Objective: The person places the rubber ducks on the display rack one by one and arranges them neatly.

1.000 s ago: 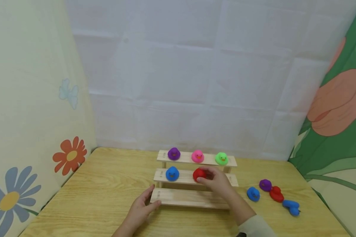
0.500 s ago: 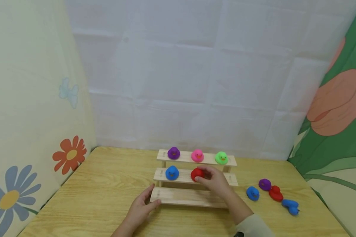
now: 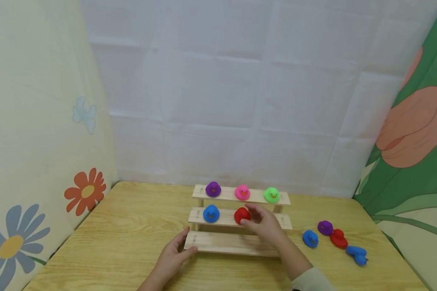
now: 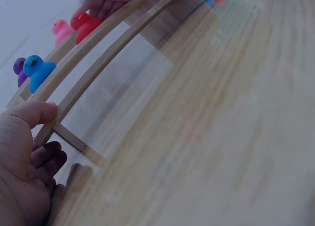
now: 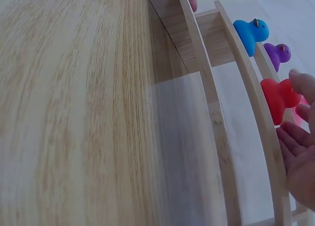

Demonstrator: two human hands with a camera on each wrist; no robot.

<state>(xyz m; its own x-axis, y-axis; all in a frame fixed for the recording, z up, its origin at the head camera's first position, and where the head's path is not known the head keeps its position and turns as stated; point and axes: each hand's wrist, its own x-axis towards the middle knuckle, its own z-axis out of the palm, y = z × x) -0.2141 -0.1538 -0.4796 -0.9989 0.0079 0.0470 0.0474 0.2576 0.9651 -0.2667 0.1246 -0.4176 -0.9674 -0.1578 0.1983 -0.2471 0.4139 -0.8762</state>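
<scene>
A three-tier wooden stand (image 3: 229, 242) is on the table. My left hand (image 3: 172, 252) grips the left end of its lowest tier, thumb above and fingers beneath. On the middle tier sit a blue rubber duck (image 3: 211, 214) and, to its right, a red rubber duck (image 3: 241, 216). Around the red duck's right side is my right hand (image 3: 266, 224), its thumb and fingers spread and loose; in the right wrist view the fingers (image 5: 290, 137) look slightly apart from the duck. The top tier carries purple (image 3: 213, 189), pink (image 3: 242, 192) and green (image 3: 272, 195) ducks.
Right of the stand, several more ducks lie on the wooden table (image 3: 131, 226): a blue one (image 3: 310, 239), a purple one (image 3: 325, 227), a red one (image 3: 338, 238), and a blue one tipped over (image 3: 357, 255). A white cloth (image 3: 218, 101) hangs behind.
The red duck has shifted slightly left on the middle tier, with my right hand following. Since then the right fingers have loosened a little from it. My left hand stays put.
</scene>
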